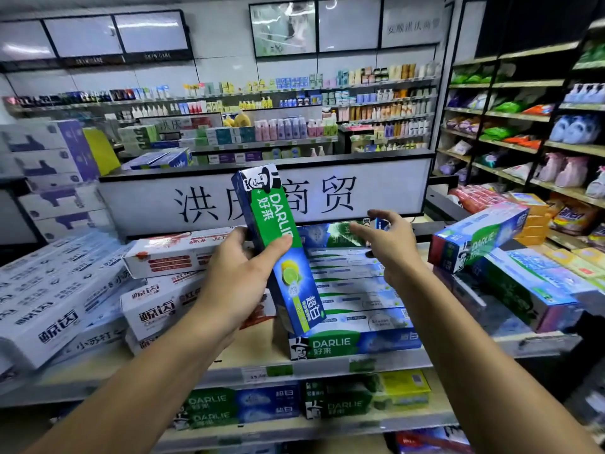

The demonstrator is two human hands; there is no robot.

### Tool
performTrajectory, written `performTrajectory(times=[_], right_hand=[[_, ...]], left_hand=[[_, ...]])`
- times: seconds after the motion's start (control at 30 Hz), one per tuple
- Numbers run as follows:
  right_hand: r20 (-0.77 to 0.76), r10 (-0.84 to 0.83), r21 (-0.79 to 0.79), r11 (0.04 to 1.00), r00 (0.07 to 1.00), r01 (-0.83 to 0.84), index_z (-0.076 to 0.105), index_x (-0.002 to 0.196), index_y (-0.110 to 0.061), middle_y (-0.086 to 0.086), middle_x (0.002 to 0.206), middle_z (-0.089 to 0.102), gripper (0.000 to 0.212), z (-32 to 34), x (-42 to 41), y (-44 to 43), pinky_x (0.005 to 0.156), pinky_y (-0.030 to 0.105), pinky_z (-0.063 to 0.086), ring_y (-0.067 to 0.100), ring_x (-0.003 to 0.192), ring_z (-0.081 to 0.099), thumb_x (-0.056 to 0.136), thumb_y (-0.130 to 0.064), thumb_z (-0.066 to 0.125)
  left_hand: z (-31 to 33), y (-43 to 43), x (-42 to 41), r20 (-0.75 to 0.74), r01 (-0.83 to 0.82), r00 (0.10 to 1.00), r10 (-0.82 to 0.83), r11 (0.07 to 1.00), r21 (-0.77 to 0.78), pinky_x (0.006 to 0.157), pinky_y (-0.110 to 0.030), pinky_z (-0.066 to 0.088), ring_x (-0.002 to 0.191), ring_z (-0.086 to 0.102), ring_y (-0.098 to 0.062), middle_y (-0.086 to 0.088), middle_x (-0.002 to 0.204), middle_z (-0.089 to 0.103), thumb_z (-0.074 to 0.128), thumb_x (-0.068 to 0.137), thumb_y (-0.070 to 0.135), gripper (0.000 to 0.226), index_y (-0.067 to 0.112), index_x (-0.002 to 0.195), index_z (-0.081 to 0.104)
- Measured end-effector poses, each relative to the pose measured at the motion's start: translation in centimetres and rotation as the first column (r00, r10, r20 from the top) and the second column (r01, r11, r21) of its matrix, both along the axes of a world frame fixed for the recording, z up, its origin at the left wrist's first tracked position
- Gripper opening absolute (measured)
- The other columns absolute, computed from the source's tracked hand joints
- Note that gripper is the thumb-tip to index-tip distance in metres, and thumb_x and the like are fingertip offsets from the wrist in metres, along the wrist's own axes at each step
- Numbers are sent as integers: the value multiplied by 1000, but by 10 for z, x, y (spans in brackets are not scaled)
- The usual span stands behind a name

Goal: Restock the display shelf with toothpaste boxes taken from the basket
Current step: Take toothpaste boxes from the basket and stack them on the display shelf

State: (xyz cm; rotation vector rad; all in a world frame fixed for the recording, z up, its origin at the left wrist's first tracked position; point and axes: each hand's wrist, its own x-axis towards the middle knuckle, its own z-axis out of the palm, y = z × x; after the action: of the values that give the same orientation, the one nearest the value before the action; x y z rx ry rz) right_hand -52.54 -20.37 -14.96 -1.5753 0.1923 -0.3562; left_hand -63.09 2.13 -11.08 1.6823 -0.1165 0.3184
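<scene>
Fingers of left hand grip a toothpaste box; right hand spread loose over shop shelf.

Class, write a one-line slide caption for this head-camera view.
Left hand holds a green Darlie toothpaste box; right hand reaches over stacked Darlie boxes.

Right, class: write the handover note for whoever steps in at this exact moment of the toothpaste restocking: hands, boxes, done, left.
Left hand: grips one green-and-blue toothpaste box, tilted, in front of the shelf.
Right hand: open, empty, reaching over the stack of matching boxes on the shelf.
Done: that stack already lies in place.
Left: the held box likely goes on the stack; the basket is out of view.
</scene>
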Motion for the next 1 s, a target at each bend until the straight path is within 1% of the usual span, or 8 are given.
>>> performTrajectory(times=[0.2, 0.37, 0.43, 0.5, 0.63, 0.83, 0.93, 1.0], right_hand=[[279, -174, 258, 961, 944, 101, 62, 107, -20, -2, 95, 71, 47, 31, -9, 15, 63, 19, 53, 9, 79, 68, 69, -17, 89], [466, -51, -368, 897, 883, 245, 62, 126, -22, -10, 97, 64, 52, 77, 13, 29, 76, 21, 48, 8, 87, 61, 80, -36, 80], [290, 157, -692, 715, 944, 93, 56, 136, -20, -7, 99, 63, 57, 85, 26, 36, 78, 28, 48, 15, 95, 62, 84, -34, 75], [39, 234, -922, 383, 971, -55, 56, 137, -16, 4, 110, 69, 54, 81, 41, 44, 84, 33, 51, 25, 105, 62, 86, -28, 71], [-280, 208, -955, 40, 937, -294, 54, 139, -20, 6, 128, 64, 57, 40, 57, 64, 95, 35, 50, 27, 114, 60, 86, -29, 72], [-161, 165, -983, 59, 973, -173, 32, 151, -34, 4, 138, 56, 78, -1, 59, 48, 86, 37, 47, 29, 122, 54, 84, -17, 68], [-137, -28, -987, 85, 990, -134, 40, 146, -31, 5, 137, 55, 72, -13, 56, 22, 109, 54, 33, 30, 127, 48, 81, 0, 54], [-126, -48, -989, 89, 991, -121, 50, 138, -30, 7, 130, 61, 65, -20, 56, 12, 110, 50, 32, 29, 122, 53, 81, -1, 58]], left_hand=[[6, 2, -6, 1, 29, 1000, -29, 999, -27, 66, -23, 54, 79, 75, -13, 6, 90, 78, 73, 86, 36, 24, 23, 104, 63], [11, 3, -14, 6, 51, 999, -51, 997, -61, 61, -17, 54, 79, 75, -15, 2, 90, 78, 72, 87, 35, 25, 21, 105, 63], [11, 5, -18, 13, 44, 999, -43, 997, -60, 63, -18, 54, 79, 75, -12, 5, 91, 77, 72, 87, 35, 23, 21, 104, 64], [10, 7, -23, 20, 36, 999, -35, 997, -74, 59, -13, 52, 78, 74, -9, 7, 91, 77, 72, 87, 33, 20, 21, 102, 64], [8, 13, -31, 13, 35, 999, -34, 994, -99, 56, -9, 50, 77, 74, -7, 8, 91, 77, 71, 88, 31, 18, 22, 103, 64], [3, 17, -34, 6, 31, 1000, -30, 995, -97, 55, -8, 49, 74, 73, -4, 10, 89, 77, 70, 88, 31, 17, 22, 102, 64], [0, 18, -34, -9, 40, 999, -42, 993, -109, 55, -9, 50, 75, 74, -6, 10, 89, 77, 70, 88, 32, 19, 23, 103, 63], [-1, 19, -34, -15, 37, 999, -39, 994, -103, 57, -9, 51, 77, 74, -6, 11, 90, 77, 71, 87, 35, 22, 24, 104, 62]])
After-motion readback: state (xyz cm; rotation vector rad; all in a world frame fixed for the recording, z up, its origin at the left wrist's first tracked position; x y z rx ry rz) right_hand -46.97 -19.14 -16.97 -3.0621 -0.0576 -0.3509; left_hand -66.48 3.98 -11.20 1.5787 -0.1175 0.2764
